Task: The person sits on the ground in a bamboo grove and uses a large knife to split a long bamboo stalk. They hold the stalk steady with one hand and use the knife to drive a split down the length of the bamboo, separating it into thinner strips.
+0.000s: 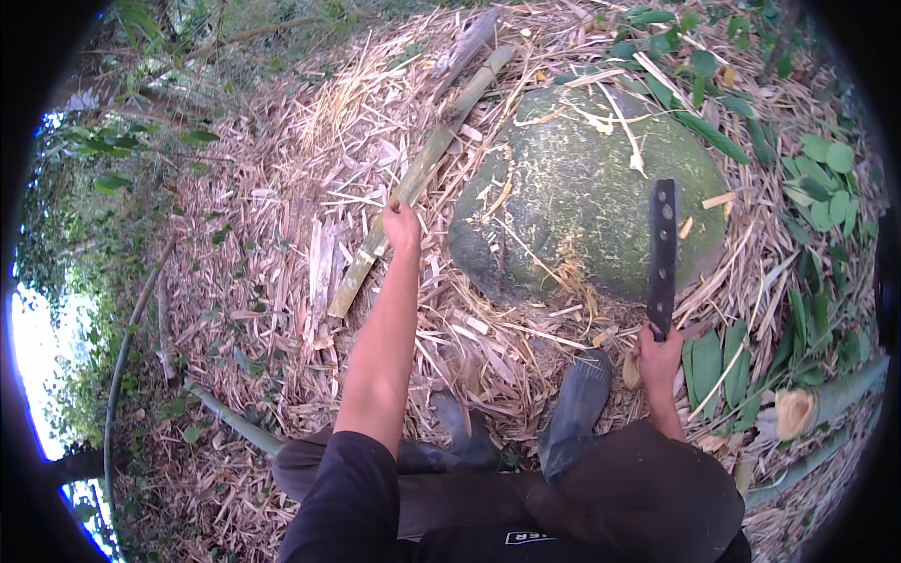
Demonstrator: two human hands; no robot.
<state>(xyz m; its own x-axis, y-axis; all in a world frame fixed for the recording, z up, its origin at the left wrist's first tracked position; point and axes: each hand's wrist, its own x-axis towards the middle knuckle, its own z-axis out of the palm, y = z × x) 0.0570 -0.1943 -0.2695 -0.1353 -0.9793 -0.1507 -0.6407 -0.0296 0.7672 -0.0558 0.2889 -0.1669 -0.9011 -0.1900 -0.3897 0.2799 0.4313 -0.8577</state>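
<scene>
Bamboo: long split green-yellow bamboo pole (422, 169) slants across the straw-littered ground (272, 244), beside the mossy rounded boulder (587, 202).
Left hand (402, 225): grip wrapped tight around the pole's middle.
Right hand (659, 355): grip clamped on a dark flat-bladed machete (663, 249), blade upright.
Doing it well: probably steady the pole against the boulder, fingers clear of the blade.
Feet: dark rubber boots (572, 403) below.

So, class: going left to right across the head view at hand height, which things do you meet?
Thin bamboo stem → split bamboo strip in the left hand → green boulder → machete in the right hand → cut bamboo stump.
</scene>
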